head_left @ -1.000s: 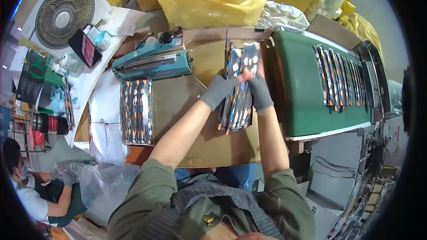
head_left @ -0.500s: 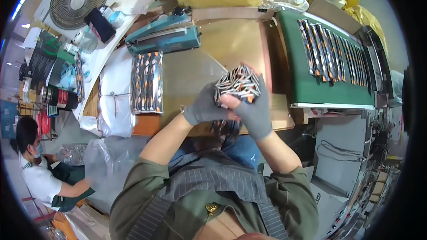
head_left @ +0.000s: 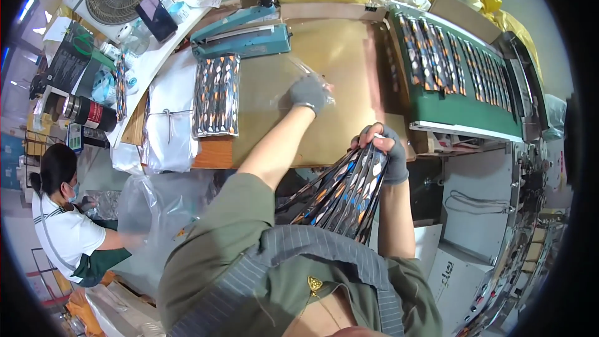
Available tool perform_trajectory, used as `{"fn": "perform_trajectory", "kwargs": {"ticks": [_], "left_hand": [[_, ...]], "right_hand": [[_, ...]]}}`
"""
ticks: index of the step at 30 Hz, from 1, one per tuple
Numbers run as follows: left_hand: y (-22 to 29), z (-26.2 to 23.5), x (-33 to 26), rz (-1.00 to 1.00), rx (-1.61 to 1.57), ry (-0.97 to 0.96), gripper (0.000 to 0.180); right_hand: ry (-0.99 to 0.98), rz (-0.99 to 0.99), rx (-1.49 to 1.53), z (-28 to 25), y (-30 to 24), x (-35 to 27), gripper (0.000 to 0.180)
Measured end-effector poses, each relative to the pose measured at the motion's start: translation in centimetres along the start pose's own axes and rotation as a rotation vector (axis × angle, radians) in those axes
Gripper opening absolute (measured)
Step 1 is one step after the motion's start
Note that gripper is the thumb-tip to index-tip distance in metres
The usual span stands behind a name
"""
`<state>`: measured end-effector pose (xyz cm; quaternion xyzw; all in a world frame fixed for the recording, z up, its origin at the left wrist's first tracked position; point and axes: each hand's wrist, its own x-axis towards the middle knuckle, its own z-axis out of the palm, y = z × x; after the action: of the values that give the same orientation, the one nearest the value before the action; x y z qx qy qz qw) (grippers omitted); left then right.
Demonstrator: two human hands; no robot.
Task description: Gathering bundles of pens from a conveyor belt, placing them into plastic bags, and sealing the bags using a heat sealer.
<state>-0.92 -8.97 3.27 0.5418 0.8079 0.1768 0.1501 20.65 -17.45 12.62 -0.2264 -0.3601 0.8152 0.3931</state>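
The left hand (head_left: 308, 95) has left the bundle of dark patterned strips (head_left: 352, 193) and now reaches over the brown tabletop (head_left: 262, 112), its fingertips at clear film (head_left: 310, 70); whether they grip it, I cannot tell. The right hand (head_left: 390, 153) has moved rightward, clenched around one end of the bundle, which hangs past the tabletop's near edge. A teal sealer (head_left: 243, 43) stands farther back; similar strips (head_left: 425, 56) lie on a green belt (head_left: 462, 112); a masked co-worker (head_left: 68, 228) is at left.

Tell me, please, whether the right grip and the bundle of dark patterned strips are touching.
Touching. The head view shows the right grip closed around one end of the bundle of dark patterned strips, which fans out below it.
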Motion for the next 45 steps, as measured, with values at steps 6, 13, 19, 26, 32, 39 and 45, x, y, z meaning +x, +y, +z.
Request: {"fn": "perform_trajectory", "kwargs": {"ticks": [6,13,19,26,32,39,45], "left_hand": [[-3.8,-3.9,-4.6,0.27,-0.485,0.176,0.026],[-4.6,-11.4,-14.8,0.271,-0.346,0.231,0.019],[-6.4,-13.8,-9.8,0.003,-1.288,0.222,0.032],[5.6,-13.8,-17.5,0.5,-0.597,0.143,0.019],[3.9,-12.4,-24.4,0.706,-0.391,0.287,0.034],[-2.2,-11.2,-33.8,0.619,-0.358,-0.016,0.047],[1.9,-6.1,-28.1,0.088,-0.803,0.032,0.035]], "right_hand": [[0.048,0.108,0.003,-0.7,1.0,2.1,0.046],[-0.18,0.112,-0.246,4.5,6.0,7.9,0.021],[-0.184,-0.136,-0.228,4.0,7.9,6.6,0.021],[-0.356,-0.554,-0.093,5.4,3.4,0.1,0.032],[-0.119,-0.908,-0.247,3.4,3.8,-3.1,0.023],[-0.63,-0.151,0.416,1.5,11.4,-17.6,0.064],[0.529,-0.285,-1.051,-1.0,9.1,-8.2,0.031]]}}
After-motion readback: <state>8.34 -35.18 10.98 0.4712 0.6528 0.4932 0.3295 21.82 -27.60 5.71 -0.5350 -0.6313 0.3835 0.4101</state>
